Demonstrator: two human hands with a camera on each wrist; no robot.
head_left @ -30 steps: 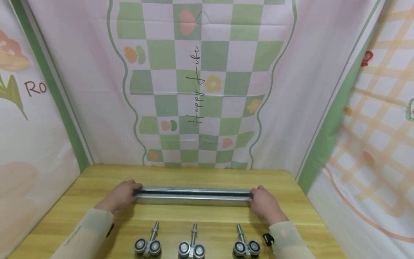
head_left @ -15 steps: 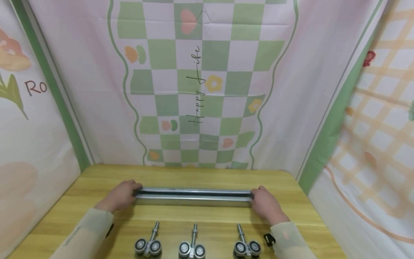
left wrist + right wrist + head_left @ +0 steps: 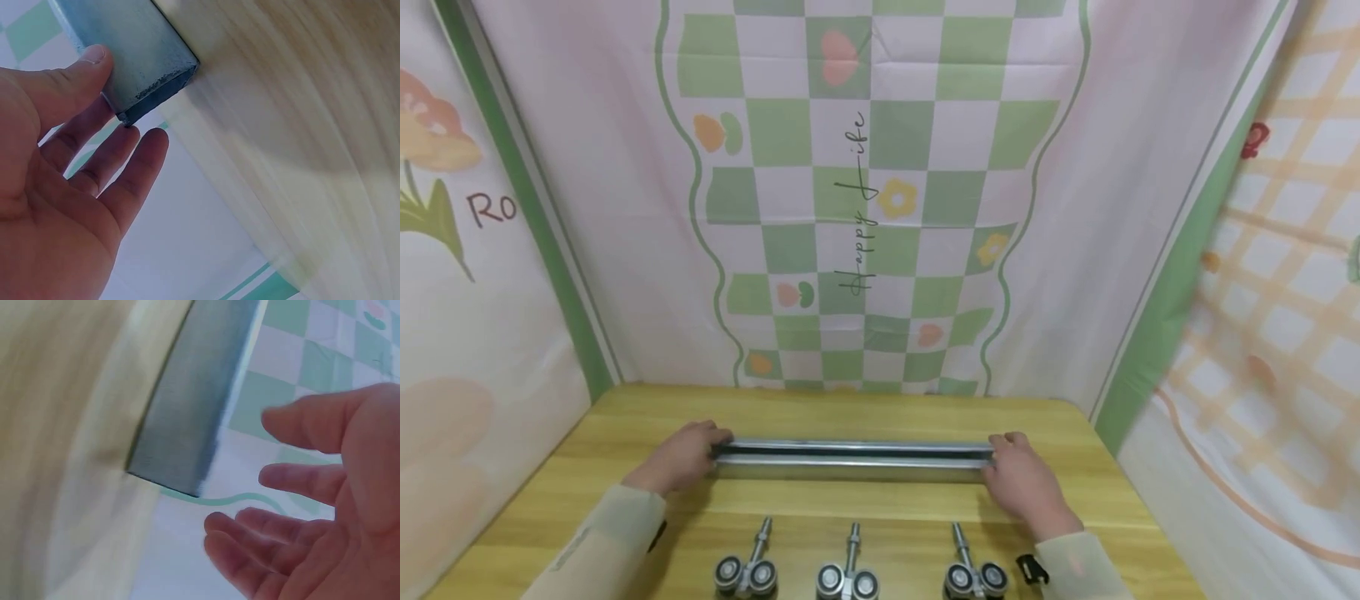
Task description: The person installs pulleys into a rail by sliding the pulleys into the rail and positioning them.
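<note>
A grey metal channel rail (image 3: pixel 850 471) with a slot along its top lies crosswise on the wooden table. At its left end, my left hand (image 3: pixel 679 458) pinches it; in the left wrist view the thumb presses the near face of the rail (image 3: pixel 134 47) and a finger passes behind. My right hand (image 3: pixel 1026 482) is beside the other end. The right wrist view shows that hand (image 3: pixel 331 500) apart from the rail (image 3: pixel 190 406), fingers loosely spread. Three roller hangers with threaded bolts stand in front: left (image 3: pixel 747 571), middle (image 3: pixel 848 575) and right (image 3: pixel 973 575).
The wooden table (image 3: pixel 820 408) reaches back to a hanging cloth (image 3: pixel 880 200) with green checks. More printed cloth hangs at the left (image 3: pixel 475 317) and right (image 3: pixel 1262 350). The hangers' lower parts are cut off by the frame's bottom edge.
My right hand has loosened from the rail's right end and moved slightly right. The left hand keeps its hold, and the hangers stay in place. The head view has shifted slightly.
</note>
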